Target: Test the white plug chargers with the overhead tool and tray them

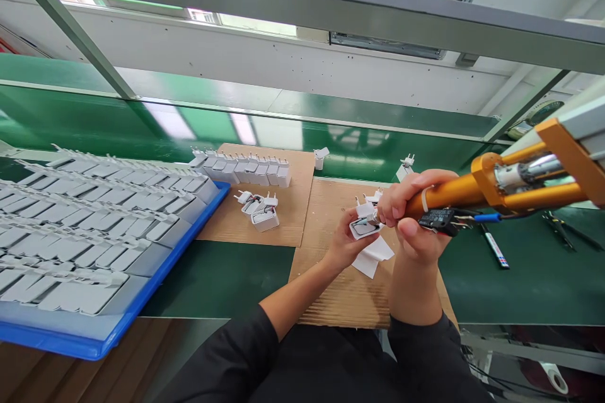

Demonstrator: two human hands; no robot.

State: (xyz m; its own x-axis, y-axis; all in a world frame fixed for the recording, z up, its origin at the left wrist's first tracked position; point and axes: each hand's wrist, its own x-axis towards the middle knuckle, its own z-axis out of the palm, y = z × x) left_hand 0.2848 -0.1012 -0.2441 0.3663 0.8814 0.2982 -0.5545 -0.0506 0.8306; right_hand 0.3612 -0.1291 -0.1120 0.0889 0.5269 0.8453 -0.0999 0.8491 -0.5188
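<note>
Left hand (345, 245): fingers closed on white casing (363, 230) at tip of orange tool (454, 194); right hand (420, 240): fingers wrapped round tool. Casing likely light, stiff, slick; hold side walls.

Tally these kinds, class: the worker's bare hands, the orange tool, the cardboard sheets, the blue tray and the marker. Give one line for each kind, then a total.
Left hand and right hand: 2
Orange tool: 1
Cardboard sheets: 2
Blue tray: 1
Marker: 1
Total: 7
</note>
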